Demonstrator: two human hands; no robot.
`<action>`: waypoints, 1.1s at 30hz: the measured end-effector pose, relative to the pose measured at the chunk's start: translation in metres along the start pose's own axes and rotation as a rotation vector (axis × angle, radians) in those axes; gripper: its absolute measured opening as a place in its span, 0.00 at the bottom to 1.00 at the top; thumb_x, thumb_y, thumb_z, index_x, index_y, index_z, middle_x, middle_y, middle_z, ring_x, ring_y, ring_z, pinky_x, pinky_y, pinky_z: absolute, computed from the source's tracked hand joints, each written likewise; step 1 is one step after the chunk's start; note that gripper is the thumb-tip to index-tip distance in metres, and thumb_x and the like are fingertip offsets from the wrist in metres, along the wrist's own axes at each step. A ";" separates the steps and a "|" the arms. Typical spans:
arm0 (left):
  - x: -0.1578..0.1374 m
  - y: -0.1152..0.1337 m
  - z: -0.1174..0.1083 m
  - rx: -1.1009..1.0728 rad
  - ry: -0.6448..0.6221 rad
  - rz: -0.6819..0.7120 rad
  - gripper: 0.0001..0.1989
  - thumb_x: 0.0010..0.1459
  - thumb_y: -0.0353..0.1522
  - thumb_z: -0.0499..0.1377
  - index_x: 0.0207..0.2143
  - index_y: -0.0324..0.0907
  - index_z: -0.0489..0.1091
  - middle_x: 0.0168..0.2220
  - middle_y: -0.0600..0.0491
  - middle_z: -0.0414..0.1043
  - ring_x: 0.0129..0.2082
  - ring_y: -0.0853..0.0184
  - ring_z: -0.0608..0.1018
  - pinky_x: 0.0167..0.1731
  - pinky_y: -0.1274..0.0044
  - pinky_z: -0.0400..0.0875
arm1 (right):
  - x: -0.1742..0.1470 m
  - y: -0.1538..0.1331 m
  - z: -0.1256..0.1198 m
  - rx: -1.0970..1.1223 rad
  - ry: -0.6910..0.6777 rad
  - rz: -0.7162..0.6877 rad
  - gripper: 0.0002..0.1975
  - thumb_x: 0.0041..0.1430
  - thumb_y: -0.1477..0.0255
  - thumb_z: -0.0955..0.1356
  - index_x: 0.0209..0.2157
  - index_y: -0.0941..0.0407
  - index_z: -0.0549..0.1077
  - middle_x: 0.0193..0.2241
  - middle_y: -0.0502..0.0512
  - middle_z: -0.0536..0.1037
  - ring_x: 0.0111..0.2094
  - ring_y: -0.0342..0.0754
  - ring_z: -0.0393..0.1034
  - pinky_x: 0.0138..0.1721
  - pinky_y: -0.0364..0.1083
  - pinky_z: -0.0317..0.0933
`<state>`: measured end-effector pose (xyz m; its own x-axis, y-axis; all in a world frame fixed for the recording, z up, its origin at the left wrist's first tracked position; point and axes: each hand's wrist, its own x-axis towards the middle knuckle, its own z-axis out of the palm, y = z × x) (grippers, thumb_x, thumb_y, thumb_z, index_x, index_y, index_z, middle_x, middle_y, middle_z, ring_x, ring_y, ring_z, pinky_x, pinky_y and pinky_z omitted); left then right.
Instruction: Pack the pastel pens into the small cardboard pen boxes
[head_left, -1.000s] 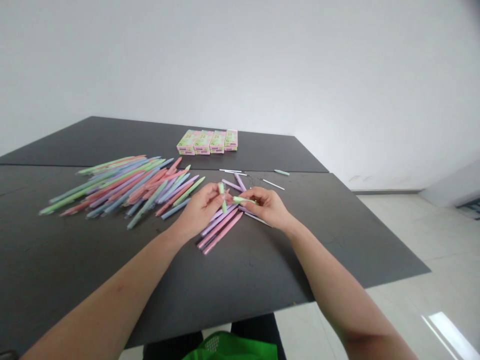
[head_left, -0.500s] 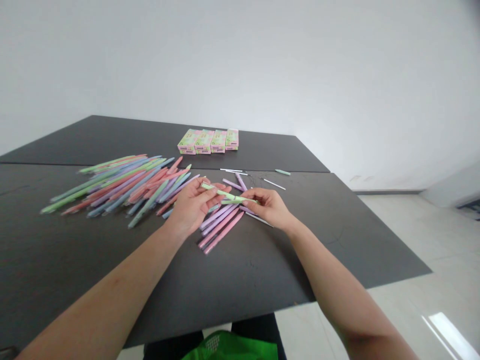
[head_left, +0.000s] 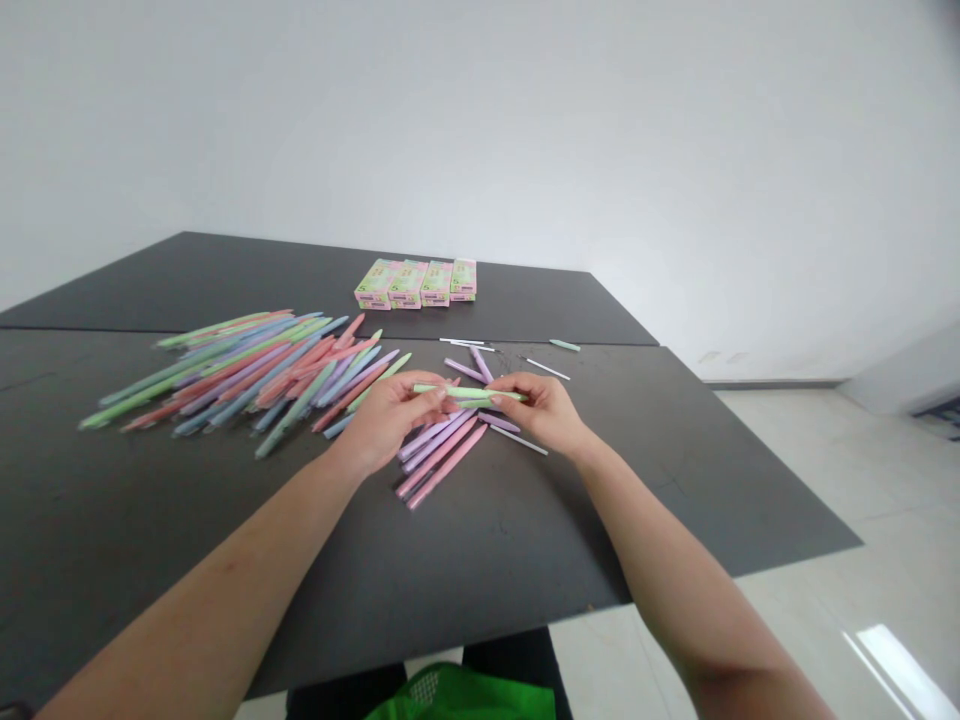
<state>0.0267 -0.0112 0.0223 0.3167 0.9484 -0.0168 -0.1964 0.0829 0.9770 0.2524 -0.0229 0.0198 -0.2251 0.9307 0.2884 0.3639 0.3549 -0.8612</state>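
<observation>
A light green pen (head_left: 471, 393) lies nearly level between my two hands. My left hand (head_left: 390, 415) pinches its left end between thumb and fingers. The thumb and fingers of my right hand (head_left: 546, 408) are closed on its right end. Just below them, purple pens (head_left: 442, 440) and pink pens (head_left: 450, 465) lie side by side on the dark table (head_left: 480, 570). Near my right hand a thin white pen refill (head_left: 521, 440) rests on the table. My fingers hide part of the green pen.
A large pile of pastel pens (head_left: 232, 375) spreads to the left. Pink and green boxes (head_left: 405, 285) stand in a row at the back. Loose refills (head_left: 547, 369) and a short green pen part (head_left: 565, 345) lie beyond my right hand. The table's right edge drops to a tiled floor.
My left hand has come down slightly and turned, its fingers curling in more. The green pen has gone from slanted to nearly level. My right hand has hardly moved.
</observation>
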 end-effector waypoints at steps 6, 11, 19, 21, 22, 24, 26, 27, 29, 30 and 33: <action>-0.001 -0.001 -0.007 0.437 -0.089 0.036 0.17 0.52 0.39 0.64 0.42 0.40 0.78 0.21 0.55 0.71 0.21 0.72 0.71 0.21 0.81 0.66 | 0.001 -0.004 -0.003 0.095 0.028 0.033 0.13 0.50 0.63 0.73 0.35 0.58 0.77 0.30 0.53 0.79 0.26 0.43 0.68 0.26 0.42 0.61; -0.002 -0.006 -0.005 0.678 -0.074 0.177 0.16 0.54 0.37 0.60 0.44 0.42 0.78 0.23 0.54 0.74 0.23 0.68 0.73 0.24 0.79 0.68 | 0.002 -0.002 -0.003 0.159 0.017 0.131 0.17 0.47 0.58 0.75 0.30 0.58 0.76 0.21 0.51 0.76 0.20 0.41 0.65 0.21 0.41 0.59; -0.001 -0.008 -0.003 0.800 -0.018 0.290 0.15 0.55 0.35 0.58 0.44 0.45 0.78 0.35 0.51 0.80 0.35 0.62 0.79 0.45 0.69 0.71 | 0.003 0.003 0.002 0.195 -0.040 0.289 0.26 0.49 0.49 0.71 0.20 0.59 0.72 0.13 0.51 0.72 0.13 0.38 0.61 0.15 0.38 0.55; -0.001 -0.007 -0.002 0.797 -0.021 0.281 0.15 0.54 0.34 0.58 0.43 0.45 0.79 0.32 0.52 0.80 0.35 0.61 0.79 0.47 0.69 0.70 | 0.003 0.004 0.003 0.163 -0.043 0.319 0.28 0.51 0.46 0.69 0.19 0.59 0.72 0.12 0.51 0.71 0.12 0.38 0.59 0.14 0.38 0.54; -0.001 -0.006 -0.002 0.791 -0.020 0.267 0.15 0.54 0.34 0.58 0.43 0.45 0.79 0.30 0.52 0.79 0.33 0.62 0.79 0.45 0.69 0.71 | 0.004 0.005 0.003 0.143 -0.049 0.320 0.29 0.52 0.45 0.68 0.20 0.59 0.72 0.12 0.51 0.70 0.12 0.38 0.59 0.14 0.38 0.54; -0.001 -0.003 -0.002 0.764 -0.012 0.231 0.15 0.54 0.34 0.59 0.42 0.44 0.79 0.27 0.53 0.78 0.29 0.63 0.77 0.39 0.72 0.72 | 0.004 0.006 0.001 0.124 -0.072 0.294 0.30 0.55 0.45 0.65 0.21 0.60 0.72 0.13 0.51 0.70 0.13 0.38 0.61 0.16 0.39 0.56; -0.002 -0.001 -0.002 0.723 -0.004 0.180 0.16 0.53 0.35 0.59 0.43 0.43 0.79 0.25 0.53 0.76 0.24 0.65 0.75 0.29 0.75 0.71 | 0.005 0.007 -0.003 0.151 -0.088 0.246 0.28 0.57 0.47 0.64 0.26 0.59 0.73 0.17 0.51 0.73 0.16 0.39 0.64 0.18 0.39 0.59; -0.002 0.000 -0.003 0.705 -0.002 0.149 0.17 0.53 0.36 0.59 0.44 0.42 0.78 0.23 0.54 0.75 0.21 0.67 0.73 0.24 0.76 0.68 | 0.005 0.007 -0.005 0.172 -0.085 0.219 0.25 0.57 0.49 0.66 0.30 0.59 0.74 0.19 0.50 0.74 0.18 0.40 0.65 0.19 0.39 0.59; -0.003 0.002 -0.003 0.690 -0.001 0.092 0.19 0.53 0.37 0.59 0.46 0.41 0.77 0.21 0.55 0.72 0.19 0.69 0.69 0.19 0.78 0.62 | 0.005 0.008 -0.010 0.201 -0.060 0.161 0.19 0.54 0.56 0.71 0.38 0.57 0.72 0.25 0.49 0.75 0.21 0.40 0.67 0.21 0.40 0.60; -0.003 0.003 -0.003 0.691 -0.003 0.072 0.20 0.53 0.38 0.59 0.47 0.41 0.77 0.20 0.56 0.71 0.18 0.70 0.68 0.18 0.79 0.60 | 0.005 0.008 -0.012 0.203 -0.048 0.133 0.19 0.51 0.60 0.73 0.40 0.57 0.72 0.27 0.48 0.75 0.23 0.41 0.68 0.22 0.40 0.61; -0.002 0.003 -0.004 0.710 0.003 0.057 0.21 0.53 0.38 0.58 0.48 0.41 0.76 0.20 0.56 0.69 0.17 0.71 0.67 0.18 0.79 0.58 | 0.006 0.010 -0.015 0.200 -0.046 0.101 0.17 0.47 0.65 0.74 0.38 0.57 0.72 0.26 0.48 0.75 0.25 0.41 0.69 0.26 0.41 0.62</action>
<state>0.0213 -0.0118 0.0242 0.3212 0.9462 0.0385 0.4401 -0.1851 0.8787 0.2686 -0.0127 0.0188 -0.2397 0.9538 0.1813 0.2009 0.2314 -0.9519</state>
